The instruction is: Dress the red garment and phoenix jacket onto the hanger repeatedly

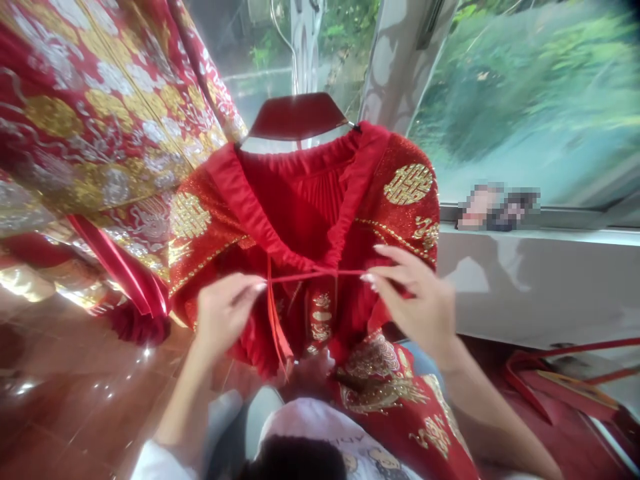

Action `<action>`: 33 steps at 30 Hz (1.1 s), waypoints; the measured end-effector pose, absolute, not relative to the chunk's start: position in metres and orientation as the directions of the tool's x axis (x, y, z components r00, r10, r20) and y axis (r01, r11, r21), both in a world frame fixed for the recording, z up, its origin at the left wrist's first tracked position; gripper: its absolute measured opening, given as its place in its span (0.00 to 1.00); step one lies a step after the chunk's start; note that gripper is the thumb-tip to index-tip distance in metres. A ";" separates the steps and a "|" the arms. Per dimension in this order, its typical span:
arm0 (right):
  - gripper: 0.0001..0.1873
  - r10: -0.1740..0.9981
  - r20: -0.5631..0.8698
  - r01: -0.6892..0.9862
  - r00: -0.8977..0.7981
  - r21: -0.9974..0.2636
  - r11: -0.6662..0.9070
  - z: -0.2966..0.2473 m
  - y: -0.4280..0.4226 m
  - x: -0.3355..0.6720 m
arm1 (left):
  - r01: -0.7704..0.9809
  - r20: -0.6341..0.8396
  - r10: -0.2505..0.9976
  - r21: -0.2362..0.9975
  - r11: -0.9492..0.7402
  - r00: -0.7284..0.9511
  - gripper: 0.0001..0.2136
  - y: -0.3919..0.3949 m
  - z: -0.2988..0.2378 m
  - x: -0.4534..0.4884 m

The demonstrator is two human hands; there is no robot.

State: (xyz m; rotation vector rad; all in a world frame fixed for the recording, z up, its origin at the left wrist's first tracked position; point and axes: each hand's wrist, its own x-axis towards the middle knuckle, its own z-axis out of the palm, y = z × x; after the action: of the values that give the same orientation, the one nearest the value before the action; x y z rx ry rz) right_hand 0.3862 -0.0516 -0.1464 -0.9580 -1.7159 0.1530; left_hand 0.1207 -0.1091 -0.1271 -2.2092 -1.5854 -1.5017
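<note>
A red skirt with a gathered waistband and gold embroidery hangs in front of me from a hanger with a dark red top piece. Across its front a thin red drawstring is stretched taut. My left hand pinches one side of this string between thumb and fingertips. On the other side my right hand pinches the string too, its index finger raised a little. Loose red string ends dangle below my left hand. More embroidered red cloth drapes over my lap.
At the left hangs a red garment with dense gold and silver embroidery. Behind the hanger stand window panes with a sill; a blurred-out patch lies on it. A red-framed object is at the lower right, above the tiled floor.
</note>
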 end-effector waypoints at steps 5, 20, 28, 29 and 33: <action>0.07 0.522 0.852 0.704 0.025 -0.386 0.596 -0.111 -0.002 0.432 | 0.940 0.936 0.343 0.186 -0.285 -0.082 0.05 -0.112 -0.085 0.043; 0.19 0.412 0.824 0.851 -0.389 0.149 0.504 -0.111 0.021 0.337 | 0.966 0.819 0.572 0.111 -0.232 0.043 0.14 -0.046 -0.117 0.152; 0.13 0.530 0.588 0.751 -0.611 0.217 0.623 -0.097 0.038 0.321 | 0.944 0.680 0.733 0.222 -0.245 0.031 0.10 -0.018 -0.136 0.150; 0.13 0.539 0.551 0.721 -0.637 0.178 0.670 -0.092 0.038 0.325 | 0.932 0.672 0.740 0.252 -0.260 0.025 0.10 -0.020 -0.133 0.149; 0.13 0.581 0.456 0.620 -0.674 -0.078 0.780 -0.075 0.031 0.339 | 0.832 0.630 0.776 0.429 -0.352 0.003 0.08 -0.033 -0.119 0.151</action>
State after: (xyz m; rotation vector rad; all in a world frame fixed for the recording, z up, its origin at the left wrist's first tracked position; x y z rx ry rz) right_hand 0.3393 0.0311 -0.0747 -0.9022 -2.5086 -0.1139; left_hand 0.1510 -0.0325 -0.1192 -2.1767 -1.7490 -1.2886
